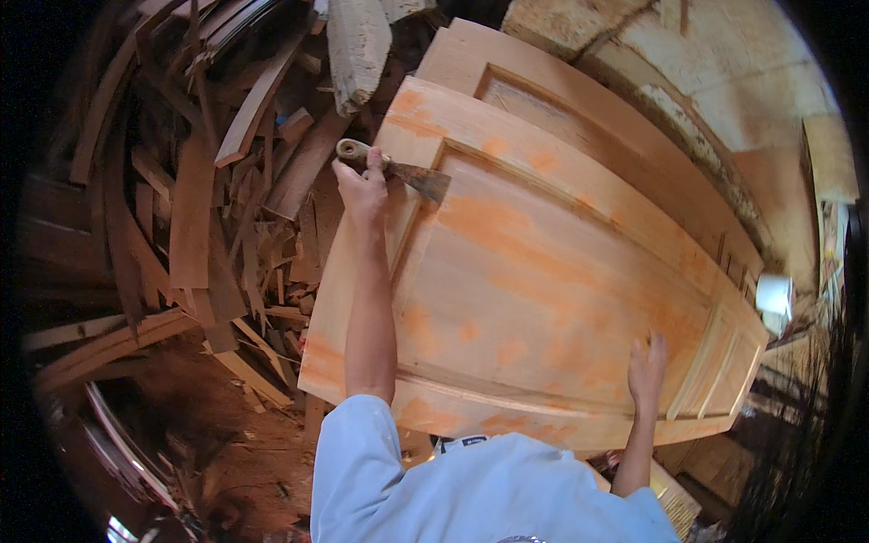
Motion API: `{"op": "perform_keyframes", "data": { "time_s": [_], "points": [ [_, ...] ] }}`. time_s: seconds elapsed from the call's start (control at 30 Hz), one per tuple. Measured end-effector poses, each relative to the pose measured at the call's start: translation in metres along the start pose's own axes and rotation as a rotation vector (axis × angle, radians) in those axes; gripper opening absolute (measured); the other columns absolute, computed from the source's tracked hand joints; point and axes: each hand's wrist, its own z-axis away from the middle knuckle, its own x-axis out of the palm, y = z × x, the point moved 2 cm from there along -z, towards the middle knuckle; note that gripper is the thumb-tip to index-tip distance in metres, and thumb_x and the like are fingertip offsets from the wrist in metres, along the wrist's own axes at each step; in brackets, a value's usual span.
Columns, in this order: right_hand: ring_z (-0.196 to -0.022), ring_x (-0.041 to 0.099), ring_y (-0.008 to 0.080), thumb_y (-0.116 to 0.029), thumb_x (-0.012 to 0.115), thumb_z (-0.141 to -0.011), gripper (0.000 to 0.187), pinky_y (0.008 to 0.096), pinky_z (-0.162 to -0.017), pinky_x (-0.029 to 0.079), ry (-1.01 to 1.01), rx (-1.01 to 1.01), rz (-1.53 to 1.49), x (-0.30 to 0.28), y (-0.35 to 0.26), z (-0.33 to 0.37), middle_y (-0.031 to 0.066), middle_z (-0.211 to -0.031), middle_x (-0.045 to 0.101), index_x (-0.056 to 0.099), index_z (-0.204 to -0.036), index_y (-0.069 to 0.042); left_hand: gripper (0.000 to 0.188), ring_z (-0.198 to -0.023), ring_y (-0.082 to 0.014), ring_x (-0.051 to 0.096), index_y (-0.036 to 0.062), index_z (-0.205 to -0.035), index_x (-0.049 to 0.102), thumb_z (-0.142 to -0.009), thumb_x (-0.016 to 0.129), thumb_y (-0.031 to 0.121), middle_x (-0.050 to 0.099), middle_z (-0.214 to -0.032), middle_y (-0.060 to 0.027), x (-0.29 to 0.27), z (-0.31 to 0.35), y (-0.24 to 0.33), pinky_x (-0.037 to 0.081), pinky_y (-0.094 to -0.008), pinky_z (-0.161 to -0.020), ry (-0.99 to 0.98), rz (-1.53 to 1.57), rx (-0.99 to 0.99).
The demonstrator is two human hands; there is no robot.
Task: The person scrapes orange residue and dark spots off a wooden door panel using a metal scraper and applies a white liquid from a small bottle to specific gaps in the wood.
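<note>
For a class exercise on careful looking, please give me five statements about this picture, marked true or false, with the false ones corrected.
1. The left grip holds a flat-bladed scraper. True.
2. The right grip holds a paintbrush. False: no tool shows in it.
3. The panelled board bears orange patches. True.
4. The heaped wood pieces are right of the panelled board in the picture. False: they are to its left.
5. The person's shirt is dark red. False: it is light blue.
</note>
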Motion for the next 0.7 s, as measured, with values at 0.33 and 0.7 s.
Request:
{"op": "perform_keyframes", "data": {
  "time_s": [0.33, 0.7],
  "points": [
    [-0.09, 0.067, 0.039, -0.04, 0.054, -0.098, 0.037, 0.0498, -0.074, 0.055, -0.177, -1.518, -0.206, 0.006, -0.552, -0.107, 0.0204, -0.094, 0.069, 0.066, -0.104, -0.005, 0.046, -0.087, -0.0331, 0.073, -0.0076, -0.105, 0.056, -0.093, 0.071, 0.034, 0.071, -0.087, -0.0238, -0.003, -0.003, -0.008, 0.056, -0.0411, -0.075, -0.186, -0.205, -0.128],
    [-0.091, 0.07, 0.0335, -0.055, 0.044, -0.1, 0.057, 0.047, -0.081, 0.056, -0.013, -1.69, 0.122, 0.104, -0.69, -0.102, 0.0228, -0.096, 0.07, 0.068, -0.113, -0.005, 0.039, -0.087, -0.049, 0.066, -0.0076, -0.107, 0.048, -0.096, 0.065, 0.026, 0.067, -0.085, -0.0304, -0.003, 0.002, 0.01, 0.052, -0.0501, -0.071, -0.228, -0.025, -0.192]
  ]
}}
